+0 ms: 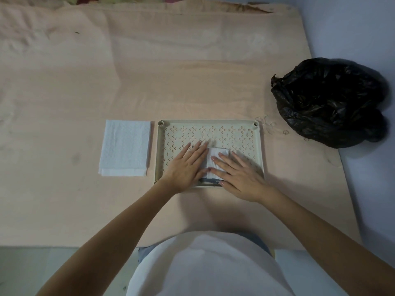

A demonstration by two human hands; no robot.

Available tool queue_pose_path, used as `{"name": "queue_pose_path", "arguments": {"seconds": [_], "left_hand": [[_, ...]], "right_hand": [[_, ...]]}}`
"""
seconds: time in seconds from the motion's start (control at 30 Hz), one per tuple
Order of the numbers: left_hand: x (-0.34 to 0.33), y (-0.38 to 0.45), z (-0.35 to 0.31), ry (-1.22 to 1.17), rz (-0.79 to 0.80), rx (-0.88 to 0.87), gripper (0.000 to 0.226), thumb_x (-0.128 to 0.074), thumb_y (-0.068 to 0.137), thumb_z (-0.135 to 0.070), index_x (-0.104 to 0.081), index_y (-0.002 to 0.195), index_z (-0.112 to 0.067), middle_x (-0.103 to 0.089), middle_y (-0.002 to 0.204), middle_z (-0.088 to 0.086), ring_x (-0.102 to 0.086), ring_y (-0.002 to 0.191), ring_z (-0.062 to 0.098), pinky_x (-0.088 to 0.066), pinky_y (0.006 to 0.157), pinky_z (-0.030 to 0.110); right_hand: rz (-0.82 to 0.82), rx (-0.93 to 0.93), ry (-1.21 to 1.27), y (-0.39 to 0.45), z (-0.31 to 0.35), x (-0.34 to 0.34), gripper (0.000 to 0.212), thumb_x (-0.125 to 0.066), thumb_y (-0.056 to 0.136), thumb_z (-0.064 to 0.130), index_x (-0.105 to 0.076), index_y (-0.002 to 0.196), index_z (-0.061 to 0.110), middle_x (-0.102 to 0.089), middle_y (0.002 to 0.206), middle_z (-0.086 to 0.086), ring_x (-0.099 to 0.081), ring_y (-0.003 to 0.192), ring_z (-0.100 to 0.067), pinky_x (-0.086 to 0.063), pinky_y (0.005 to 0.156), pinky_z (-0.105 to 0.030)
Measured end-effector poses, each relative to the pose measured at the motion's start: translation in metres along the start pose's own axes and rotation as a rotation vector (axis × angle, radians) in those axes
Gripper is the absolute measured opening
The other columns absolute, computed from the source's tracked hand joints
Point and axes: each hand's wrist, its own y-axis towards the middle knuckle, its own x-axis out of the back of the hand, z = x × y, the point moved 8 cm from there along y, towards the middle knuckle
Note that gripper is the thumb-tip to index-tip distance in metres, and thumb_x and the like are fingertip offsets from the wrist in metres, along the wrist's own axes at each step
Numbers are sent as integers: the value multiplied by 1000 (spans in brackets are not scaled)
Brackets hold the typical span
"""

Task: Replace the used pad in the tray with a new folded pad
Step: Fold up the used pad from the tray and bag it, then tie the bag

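Both hands, left hand (188,165) and right hand (239,176), press flat with fingers spread on a small folded white pad (214,161) in the perforated tray (259,146); seemingly light, soft and limp, it is best pinched at an edge.

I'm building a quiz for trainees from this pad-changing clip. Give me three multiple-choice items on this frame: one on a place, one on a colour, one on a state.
1. Where does the new folded pad lie?
A. left of the tray
B. inside the black bag
C. on the floor

2. What colour is the bag?
A. white
B. black
C. green

3. How do the hands lie on the small pad in the tray?
A. clenched fists
B. flat, fingers straight
C. lifted clear

Key: 1 A, it lies beside the tray's left rim. 2 B, glossy black plastic. 3 B, left hand and right hand press flat.
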Motion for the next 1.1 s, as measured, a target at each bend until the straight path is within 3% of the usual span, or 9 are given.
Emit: {"name": "queue_pose_path", "arguments": {"seconds": [0.1,0.33,0.5,0.57,0.67,0.73,0.8,0.9,1.1], "left_hand": [[-17,-3,7,90,103,17,68,9,92,-52,10,148,-12,14,155,6,14,144,21,7,119,40],[-24,-1,12,83,128,-14,68,10,92,-50,13,146,-10,19,153,7,15,144,22,5,119,41],[-23,0,15,90,145,-50,69,12,91,-53,18,145,-12,20,154,6,18,143,22,4,119,41],[-22,1,15,91,140,-45,70,12,90,-54,19,145,-12,20,154,6,18,143,21,5,119,41],[-20,0,12,104,128,-16,70,9,90,-55,19,145,-12,21,154,5,19,143,20,6,119,40],[-19,0,11,105,124,29,69,2,94,-55,17,146,-12,18,155,6,18,143,20,6,119,41],[-18,2,11,98,120,77,69,-4,96,-54,14,147,-11,16,156,7,16,144,20,4,119,41],[-17,3,12,69,114,100,69,-7,97,-53,11,148,-10,14,157,8,16,144,21,3,119,41],[-18,1,20,54,133,10,72,9,90,-55,14,147,-12,20,154,6,19,143,20,3,119,41]], "right_hand": [[27,17,34,1,4,0,54,-21,98,44,-22,148,23,-19,156,-5,-9,145,-24,-2,117,-45],[28,221,-36,-21,13,4,52,-26,97,43,-43,140,21,-39,148,-1,-31,139,-21,-3,117,-40],[-86,235,124,-22,18,22,47,-31,95,33,-56,131,16,-55,136,-2,-47,130,-22,-27,112,-50],[-234,98,352,-17,7,40,42,-34,94,25,-61,124,12,-60,131,-3,-52,125,-19,-32,111,-43],[-323,-195,525,0,-7,47,46,-28,97,24,-46,137,10,-37,149,-2,-28,140,-12,-15,118,-29],[-186,-267,389,17,-5,34,51,-22,101,30,-20,148,11,-9,157,0,2,145,-8,6,118,-23],[-39,-270,202,28,-1,16,56,-14,101,38,1,148,11,5,159,-4,17,143,-12,12,118,-29],[51,-298,51,30,1,-1,59,-3,98,44,11,145,10,10,158,-9,18,143,-19,7,119,-38],[121,-88,-31,21,-2,-10,56,-1,98,44,2,149,19,8,157,-2,12,145,-23,5,119,-42]]}}
